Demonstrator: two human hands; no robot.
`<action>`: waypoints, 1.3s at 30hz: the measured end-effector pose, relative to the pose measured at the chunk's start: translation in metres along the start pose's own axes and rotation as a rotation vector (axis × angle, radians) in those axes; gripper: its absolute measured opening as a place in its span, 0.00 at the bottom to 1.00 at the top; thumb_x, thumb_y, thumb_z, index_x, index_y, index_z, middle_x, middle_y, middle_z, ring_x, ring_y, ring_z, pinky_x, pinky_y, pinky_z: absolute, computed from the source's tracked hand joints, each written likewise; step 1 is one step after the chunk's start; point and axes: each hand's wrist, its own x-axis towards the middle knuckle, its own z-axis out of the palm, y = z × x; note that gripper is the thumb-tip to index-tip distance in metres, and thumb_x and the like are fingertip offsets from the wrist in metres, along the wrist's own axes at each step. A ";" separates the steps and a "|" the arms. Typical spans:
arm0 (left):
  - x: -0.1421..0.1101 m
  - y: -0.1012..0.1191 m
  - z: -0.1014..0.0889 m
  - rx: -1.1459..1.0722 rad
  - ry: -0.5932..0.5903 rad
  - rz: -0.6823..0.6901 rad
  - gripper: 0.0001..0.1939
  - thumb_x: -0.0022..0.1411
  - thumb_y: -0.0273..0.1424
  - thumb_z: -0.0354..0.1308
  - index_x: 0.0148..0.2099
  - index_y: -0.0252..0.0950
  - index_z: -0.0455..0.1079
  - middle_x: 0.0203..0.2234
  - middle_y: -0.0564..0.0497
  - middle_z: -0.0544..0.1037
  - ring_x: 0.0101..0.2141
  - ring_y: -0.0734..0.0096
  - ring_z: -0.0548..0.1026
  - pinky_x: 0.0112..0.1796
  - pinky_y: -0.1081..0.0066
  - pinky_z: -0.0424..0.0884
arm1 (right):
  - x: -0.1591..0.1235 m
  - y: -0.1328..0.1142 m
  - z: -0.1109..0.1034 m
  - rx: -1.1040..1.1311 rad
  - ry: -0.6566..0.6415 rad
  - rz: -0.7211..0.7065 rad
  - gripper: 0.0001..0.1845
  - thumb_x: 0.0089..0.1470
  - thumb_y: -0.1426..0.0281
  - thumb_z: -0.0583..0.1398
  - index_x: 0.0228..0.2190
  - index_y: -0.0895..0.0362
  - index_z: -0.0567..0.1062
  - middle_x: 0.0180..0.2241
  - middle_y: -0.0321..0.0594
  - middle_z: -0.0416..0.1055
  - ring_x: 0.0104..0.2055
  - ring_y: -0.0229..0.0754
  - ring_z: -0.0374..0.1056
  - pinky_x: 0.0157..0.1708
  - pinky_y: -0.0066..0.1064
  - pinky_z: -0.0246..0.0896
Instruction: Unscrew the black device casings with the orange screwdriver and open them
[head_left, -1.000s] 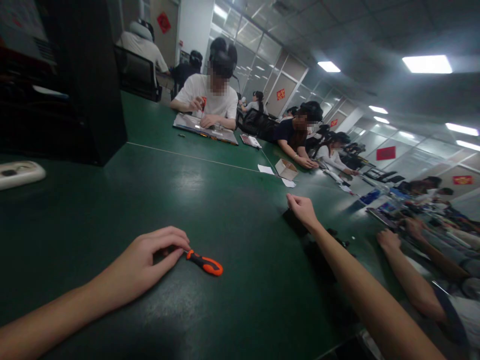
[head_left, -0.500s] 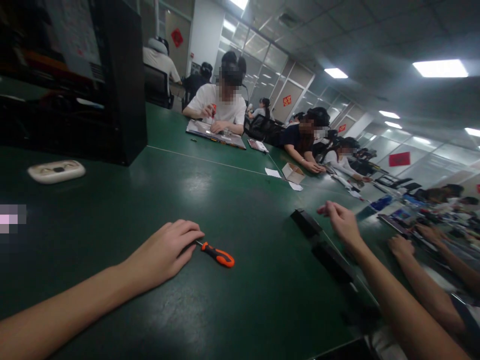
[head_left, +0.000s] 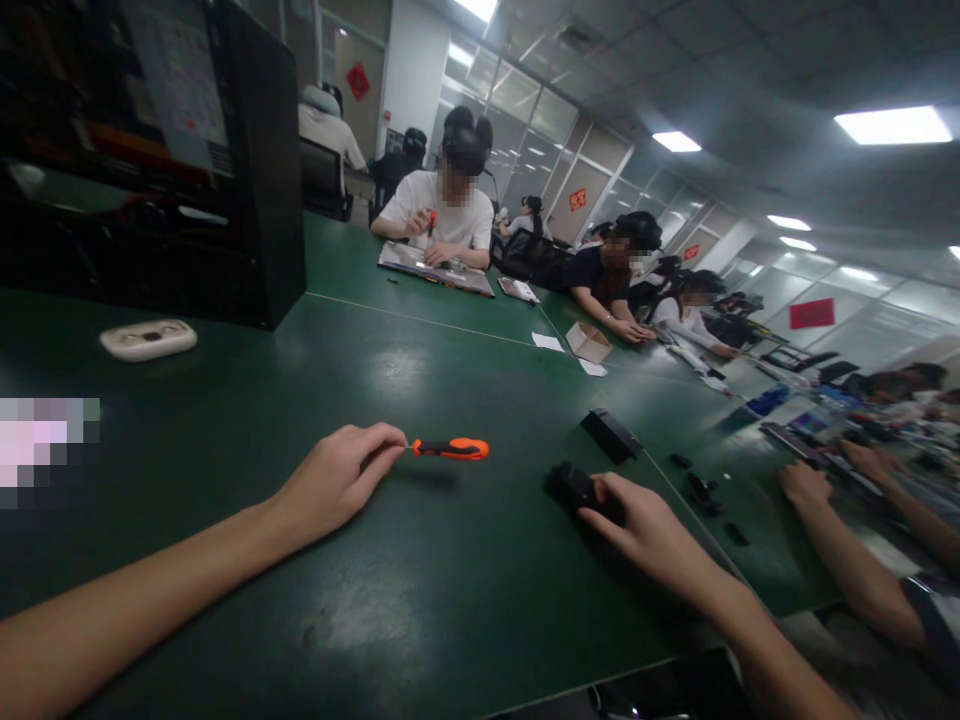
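Note:
My left hand [head_left: 349,472] pinches the thin metal shaft of a screwdriver [head_left: 454,449]. Its orange-and-black handle points right, raised just off the green table [head_left: 450,600]. My right hand [head_left: 651,522] is closed around an oblong black block [head_left: 571,487], blurred by motion; fingers and thumb cover its near end. Just beyond that hand, a similar long black block [head_left: 612,436] lies on the table.
Small black parts [head_left: 703,492] lie right of my right hand, near a co-worker's hand [head_left: 806,483]. A white case [head_left: 148,340] and a large black cabinet [head_left: 266,190] stand at left. Across the table, a person works on a flat panel [head_left: 435,268]. A small open box [head_left: 589,342] stands farther back.
My left hand has lifted the screwdriver from the table by its shaft, levelling the handle. My right hand has come down and left and now grips a black block.

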 end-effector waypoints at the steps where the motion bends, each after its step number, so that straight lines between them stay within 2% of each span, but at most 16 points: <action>1: 0.000 0.002 -0.001 -0.037 0.030 -0.026 0.12 0.71 0.36 0.50 0.45 0.39 0.73 0.33 0.51 0.81 0.32 0.65 0.77 0.36 0.69 0.70 | 0.010 -0.024 0.006 0.018 -0.005 -0.040 0.12 0.59 0.58 0.59 0.32 0.53 0.66 0.34 0.40 0.72 0.32 0.43 0.67 0.32 0.33 0.60; 4: -0.001 0.007 -0.004 -0.129 0.115 -0.076 0.11 0.70 0.36 0.51 0.44 0.38 0.73 0.28 0.53 0.79 0.26 0.69 0.76 0.31 0.72 0.70 | 0.039 -0.092 0.026 0.061 -0.016 -0.121 0.13 0.58 0.59 0.61 0.32 0.53 0.65 0.33 0.40 0.71 0.32 0.43 0.66 0.31 0.33 0.58; 6: -0.002 0.008 -0.005 -0.170 0.173 -0.104 0.11 0.69 0.36 0.52 0.43 0.37 0.73 0.26 0.53 0.78 0.26 0.70 0.76 0.30 0.73 0.70 | 0.054 -0.128 0.036 0.113 0.001 -0.160 0.15 0.59 0.57 0.60 0.32 0.54 0.66 0.39 0.44 0.71 0.34 0.43 0.67 0.33 0.34 0.60; 8: -0.002 0.007 -0.005 -0.199 0.218 -0.124 0.10 0.69 0.36 0.54 0.43 0.36 0.73 0.26 0.53 0.79 0.27 0.69 0.77 0.31 0.73 0.71 | 0.065 -0.151 0.041 0.196 -0.007 -0.209 0.17 0.60 0.54 0.59 0.32 0.55 0.67 0.43 0.46 0.71 0.37 0.43 0.67 0.36 0.35 0.61; 10: -0.003 0.004 -0.004 -0.223 0.239 -0.126 0.10 0.69 0.35 0.54 0.43 0.36 0.74 0.28 0.52 0.80 0.29 0.69 0.78 0.32 0.72 0.72 | 0.075 -0.164 0.037 0.301 -0.007 -0.229 0.19 0.59 0.51 0.60 0.37 0.55 0.70 0.41 0.44 0.72 0.36 0.42 0.67 0.36 0.35 0.61; 13: -0.003 0.002 -0.002 -0.251 0.240 -0.107 0.09 0.69 0.34 0.55 0.43 0.36 0.75 0.30 0.51 0.81 0.32 0.67 0.79 0.37 0.70 0.73 | 0.090 -0.171 0.022 0.491 0.065 -0.197 0.25 0.57 0.52 0.63 0.50 0.54 0.69 0.36 0.38 0.73 0.32 0.39 0.66 0.33 0.32 0.60; 14: -0.003 0.002 -0.002 -0.251 0.236 -0.091 0.09 0.70 0.34 0.55 0.43 0.37 0.75 0.31 0.50 0.81 0.34 0.66 0.79 0.39 0.69 0.74 | 0.095 -0.172 0.016 0.536 0.076 -0.214 0.23 0.58 0.54 0.62 0.49 0.54 0.71 0.35 0.37 0.74 0.31 0.38 0.66 0.32 0.31 0.60; 16: -0.002 0.003 -0.002 -0.240 0.209 -0.038 0.09 0.70 0.33 0.54 0.43 0.37 0.75 0.35 0.48 0.81 0.40 0.63 0.79 0.44 0.65 0.74 | 0.104 -0.176 0.001 0.553 0.079 -0.295 0.16 0.60 0.56 0.61 0.40 0.56 0.76 0.32 0.35 0.74 0.31 0.37 0.66 0.33 0.29 0.59; 18: -0.002 0.004 -0.002 -0.233 0.132 0.029 0.10 0.68 0.34 0.57 0.49 0.38 0.73 0.45 0.44 0.79 0.48 0.59 0.76 0.51 0.61 0.71 | 0.110 -0.181 -0.017 0.477 0.115 -0.381 0.15 0.60 0.58 0.61 0.30 0.57 0.76 0.28 0.34 0.73 0.29 0.35 0.65 0.32 0.28 0.57; 21: -0.001 0.005 -0.003 -0.235 -0.071 0.092 0.24 0.62 0.34 0.62 0.60 0.39 0.66 0.55 0.42 0.73 0.55 0.54 0.71 0.56 0.57 0.68 | 0.110 -0.191 -0.050 0.312 0.186 -0.425 0.14 0.60 0.61 0.61 0.27 0.57 0.76 0.24 0.32 0.71 0.25 0.33 0.62 0.29 0.27 0.53; 23: 0.000 0.004 -0.004 -0.206 -0.170 0.110 0.27 0.60 0.36 0.64 0.61 0.39 0.65 0.56 0.42 0.73 0.56 0.53 0.70 0.57 0.55 0.67 | 0.106 -0.198 -0.070 0.186 0.129 -0.470 0.14 0.59 0.62 0.61 0.26 0.57 0.76 0.22 0.32 0.69 0.23 0.32 0.61 0.27 0.27 0.50; 26: 0.002 -0.001 -0.006 -0.162 -0.233 0.148 0.30 0.57 0.44 0.67 0.59 0.40 0.67 0.55 0.43 0.73 0.56 0.50 0.68 0.58 0.52 0.64 | 0.097 -0.207 -0.089 0.006 0.001 -0.517 0.12 0.58 0.64 0.62 0.26 0.57 0.77 0.21 0.33 0.68 0.24 0.33 0.60 0.27 0.28 0.47; 29: 0.003 -0.005 -0.007 -0.156 -0.299 0.189 0.33 0.55 0.54 0.65 0.57 0.40 0.69 0.56 0.43 0.71 0.57 0.47 0.67 0.59 0.50 0.63 | 0.093 -0.212 -0.090 -0.076 -0.016 -0.525 0.11 0.58 0.65 0.61 0.28 0.58 0.77 0.23 0.35 0.69 0.25 0.33 0.60 0.26 0.29 0.45; 33: 0.006 -0.009 -0.009 -0.145 -0.367 0.202 0.37 0.54 0.59 0.62 0.57 0.41 0.70 0.58 0.42 0.69 0.58 0.45 0.64 0.60 0.49 0.61 | 0.096 -0.211 -0.082 -0.092 -0.016 -0.577 0.11 0.59 0.65 0.60 0.29 0.59 0.77 0.24 0.36 0.69 0.25 0.33 0.58 0.26 0.29 0.44; 36: 0.008 -0.009 -0.012 -0.116 -0.409 0.199 0.36 0.51 0.56 0.67 0.56 0.41 0.70 0.59 0.43 0.68 0.58 0.45 0.64 0.59 0.51 0.62 | 0.100 -0.207 -0.079 -0.088 -0.016 -0.598 0.12 0.60 0.65 0.60 0.28 0.59 0.76 0.24 0.36 0.68 0.25 0.33 0.57 0.27 0.29 0.43; 39: 0.010 -0.007 -0.014 -0.054 -0.430 0.199 0.27 0.53 0.44 0.69 0.54 0.43 0.72 0.58 0.46 0.68 0.55 0.48 0.66 0.57 0.54 0.65 | 0.102 -0.206 -0.079 -0.077 -0.016 -0.619 0.12 0.60 0.65 0.60 0.28 0.59 0.76 0.23 0.35 0.66 0.25 0.33 0.56 0.27 0.29 0.43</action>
